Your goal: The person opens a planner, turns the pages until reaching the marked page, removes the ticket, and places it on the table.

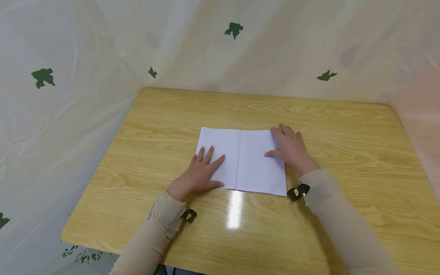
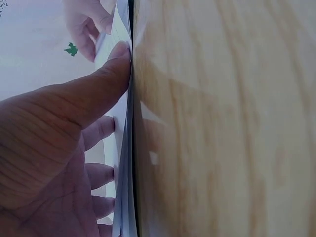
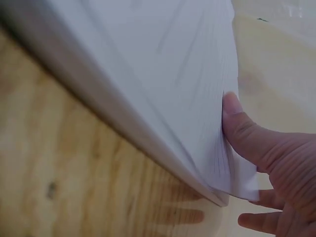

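No text is readable (sleeve mark [image 1: 151, 212] too small).

Lined white notebook [image 1: 249, 164], spread open on wooden table [image 1: 261, 238].

Left grip [image 2: 54, 128] touching pages [image 2: 127, 163] seen edge-on, wooden tabletop [image 2: 222, 133] alongside, right grip [image 2: 78, 19] beyond, its contact unclear

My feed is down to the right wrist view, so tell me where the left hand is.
Observer: The left hand rests on the left page of the open notebook, fingers spread.
Operator: Describe the table along the notebook's near edge.
Observer: A bright streak of light shows there on the wood.
Operator: Now give me the colour of the sleeves.
Observer: Both are beige.
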Tool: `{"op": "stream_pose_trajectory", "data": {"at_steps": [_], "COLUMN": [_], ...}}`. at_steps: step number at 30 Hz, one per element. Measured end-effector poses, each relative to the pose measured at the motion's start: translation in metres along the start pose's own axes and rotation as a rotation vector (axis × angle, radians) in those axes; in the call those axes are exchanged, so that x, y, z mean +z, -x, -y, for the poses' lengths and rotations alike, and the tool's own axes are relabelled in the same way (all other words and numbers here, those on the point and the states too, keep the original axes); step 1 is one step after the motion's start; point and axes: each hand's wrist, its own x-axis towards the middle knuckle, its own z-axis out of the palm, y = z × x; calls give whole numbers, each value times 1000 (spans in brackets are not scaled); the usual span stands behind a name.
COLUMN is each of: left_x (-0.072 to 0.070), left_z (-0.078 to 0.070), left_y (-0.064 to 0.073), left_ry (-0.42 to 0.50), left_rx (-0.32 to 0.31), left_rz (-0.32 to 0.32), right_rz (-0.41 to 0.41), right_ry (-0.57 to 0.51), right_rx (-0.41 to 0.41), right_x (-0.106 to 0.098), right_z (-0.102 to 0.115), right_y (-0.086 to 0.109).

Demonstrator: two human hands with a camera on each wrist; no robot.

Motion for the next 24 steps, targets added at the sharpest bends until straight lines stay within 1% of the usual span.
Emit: {"op": "stream_pose_trajectory", "data": {"at_steps": [5,10,13,19,24], "left_x": [0,0,0,-1,-2], "left_z": [-1,-1,0,-1,-2], "left_y": [0,1,1,2,1], "left_ry": [5,6,7,13,10], "left_rx": [-2,-3,-4,-8,-7], "left_rz": [4,2,1,5,8], "right_rz": [-100,-145,-179,-292,-418], "right_ry": [85,145,151,171,115], "right_rx": [1,-6,-21,-96,-168], "right_x": [-1,2,4,9,15], "right_z": [9,13,13,20,27], "right_y": [8,13,14,17,22]}}
